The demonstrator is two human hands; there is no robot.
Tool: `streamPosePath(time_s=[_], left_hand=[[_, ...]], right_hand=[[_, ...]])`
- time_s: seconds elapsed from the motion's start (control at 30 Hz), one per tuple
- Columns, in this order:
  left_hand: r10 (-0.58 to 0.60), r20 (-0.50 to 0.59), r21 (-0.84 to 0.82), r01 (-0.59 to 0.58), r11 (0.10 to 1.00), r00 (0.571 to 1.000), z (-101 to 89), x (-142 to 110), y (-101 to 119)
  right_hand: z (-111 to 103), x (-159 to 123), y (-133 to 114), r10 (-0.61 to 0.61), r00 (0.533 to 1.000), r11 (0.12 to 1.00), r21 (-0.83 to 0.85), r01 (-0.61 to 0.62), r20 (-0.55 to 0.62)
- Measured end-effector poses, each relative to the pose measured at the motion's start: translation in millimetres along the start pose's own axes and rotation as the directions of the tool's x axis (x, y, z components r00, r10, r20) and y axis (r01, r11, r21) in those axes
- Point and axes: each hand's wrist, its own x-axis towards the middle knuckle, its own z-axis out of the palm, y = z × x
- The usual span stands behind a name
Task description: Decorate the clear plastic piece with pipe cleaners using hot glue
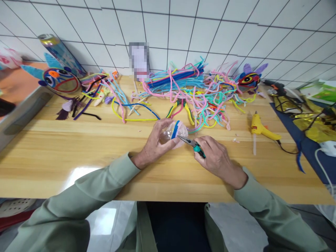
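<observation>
My left hand (158,141) is wrapped around a clear plastic ball (166,135) with pale pink pipe cleaner over its right part and a blue strip (175,129) across it. My right hand (214,155) grips needle-nose pliers (195,145) with teal and black handles. The tips of the pliers meet the ball beside the blue strip; whether the jaws pinch anything is too small to tell. Just beyond my hands, yellow-and-green handled pliers (189,113) lie among loose pipe cleaners (204,101).
A yellow glue gun (258,127) and its cord lie at the right, near gold foil (309,122). Colourful masklike crafts stand at the back left (61,80) and back right (249,79). Behind the left one leans a tall can (61,52). A pixelated phone-shaped object (139,61) rests against the tiled wall.
</observation>
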Motion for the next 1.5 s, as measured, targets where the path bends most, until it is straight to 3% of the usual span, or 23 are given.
streamPosePath(time_s=[0.23,1.5], left_hand=[[0.033,0.024,0.055,-0.034,0.998,0.999,-1.3,1.3,0.1],[0.017,0.004,0.027,-0.017,0.999,1.0,1.0,-1.1,-0.2]], right_hand=[[1.2,-1.6,1.3,0.007,1.0,1.0,0.013,-0.007,0.001],[0.9,-0.1,0.2,-0.01,1.0,0.999,0.051,0.011,-0.016]])
